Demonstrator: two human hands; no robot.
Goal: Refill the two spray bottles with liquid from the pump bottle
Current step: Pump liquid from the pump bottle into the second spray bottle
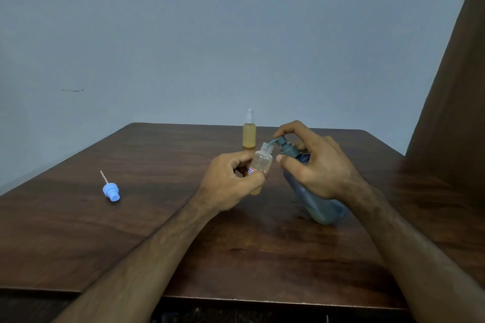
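My left hand (231,181) grips a small clear spray bottle (262,162) with its top off; a little yellow liquid shows at its bottom. My right hand (315,162) holds the dark blue pump bottle (317,202), tilted to the left, with a finger on the grey pump head (284,145). The pump's spout sits right at the open neck of the small bottle. A second spray bottle (249,134), capped and full of yellow liquid, stands upright just behind them.
A blue spray cap (111,191) with its dip tube lies on its side on the left of the dark wooden table (157,231). A blue wall rises behind the table, and a brown curtain (451,113) hangs at the right.
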